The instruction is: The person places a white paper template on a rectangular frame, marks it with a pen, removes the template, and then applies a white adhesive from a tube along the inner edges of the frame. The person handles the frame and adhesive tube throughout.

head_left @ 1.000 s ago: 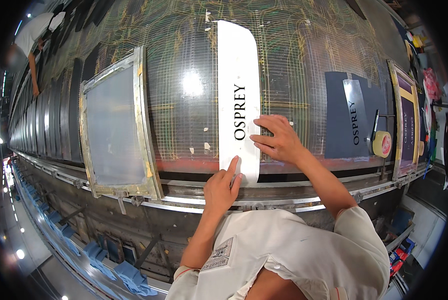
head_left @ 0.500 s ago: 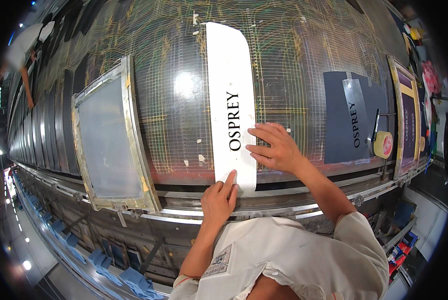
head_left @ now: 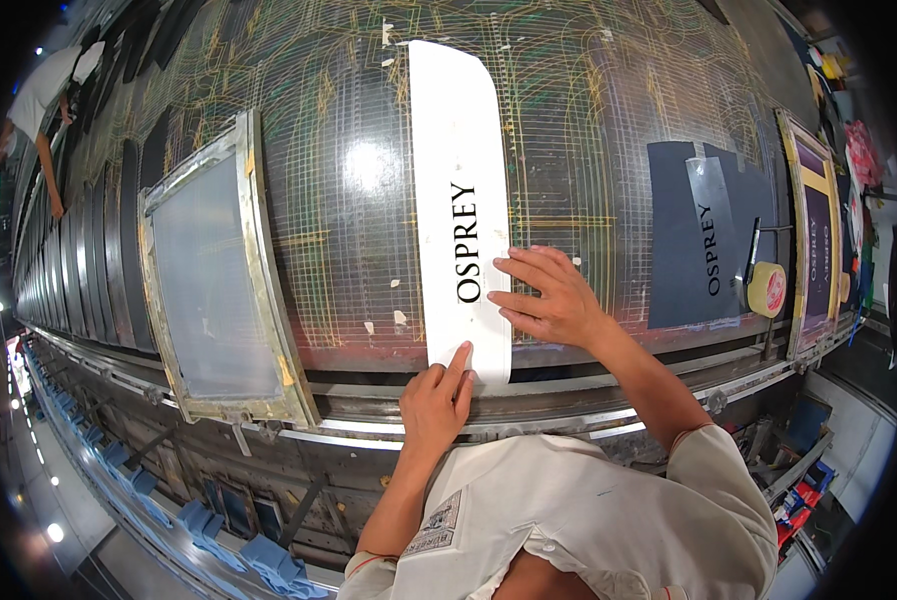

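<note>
A long white fabric panel with black lettering lies lengthwise on the dark gridded printing table. My right hand rests flat on the panel's near right edge, fingers spread. My left hand is at the panel's near end, its index finger pressing the bottom edge. Neither hand holds anything.
A framed printing screen lies on the table to the left. To the right lie a dark fabric piece with a clear lettered film, a roll of tape and another framed screen. Another person works at the far left.
The view has shifted slightly. Both hands stay on the panel's near end, with my left index finger still at the bottom edge.
</note>
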Action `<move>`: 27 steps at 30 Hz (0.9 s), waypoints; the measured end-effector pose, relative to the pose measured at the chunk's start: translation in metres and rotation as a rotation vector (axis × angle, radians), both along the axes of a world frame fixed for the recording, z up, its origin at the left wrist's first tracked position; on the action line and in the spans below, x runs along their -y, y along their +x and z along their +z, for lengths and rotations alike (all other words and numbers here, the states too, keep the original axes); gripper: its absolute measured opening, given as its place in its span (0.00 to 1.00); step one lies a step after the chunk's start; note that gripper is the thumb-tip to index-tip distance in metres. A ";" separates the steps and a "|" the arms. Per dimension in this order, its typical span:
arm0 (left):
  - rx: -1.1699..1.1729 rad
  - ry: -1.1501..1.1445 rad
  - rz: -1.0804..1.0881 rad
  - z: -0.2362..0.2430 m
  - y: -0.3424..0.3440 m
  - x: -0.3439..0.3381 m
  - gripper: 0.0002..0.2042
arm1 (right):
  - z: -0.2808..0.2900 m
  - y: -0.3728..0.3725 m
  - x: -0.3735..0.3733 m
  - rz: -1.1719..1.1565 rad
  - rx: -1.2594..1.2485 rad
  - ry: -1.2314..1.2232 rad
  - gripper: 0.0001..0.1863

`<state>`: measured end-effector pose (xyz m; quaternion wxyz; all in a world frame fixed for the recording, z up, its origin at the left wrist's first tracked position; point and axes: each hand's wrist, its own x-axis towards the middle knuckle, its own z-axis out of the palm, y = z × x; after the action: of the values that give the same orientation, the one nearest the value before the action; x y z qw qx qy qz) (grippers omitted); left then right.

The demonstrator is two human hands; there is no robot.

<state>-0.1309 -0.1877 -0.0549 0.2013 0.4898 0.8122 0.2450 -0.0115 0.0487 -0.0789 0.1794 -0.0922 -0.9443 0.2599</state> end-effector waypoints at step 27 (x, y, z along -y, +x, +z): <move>-0.025 0.021 0.009 -0.003 0.000 0.001 0.23 | 0.001 -0.001 0.019 -0.091 0.054 -0.039 0.12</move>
<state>-0.1304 -0.1889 -0.0583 0.1847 0.4912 0.8143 0.2481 -0.0126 0.0295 -0.0782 0.1636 -0.1455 -0.9385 0.2670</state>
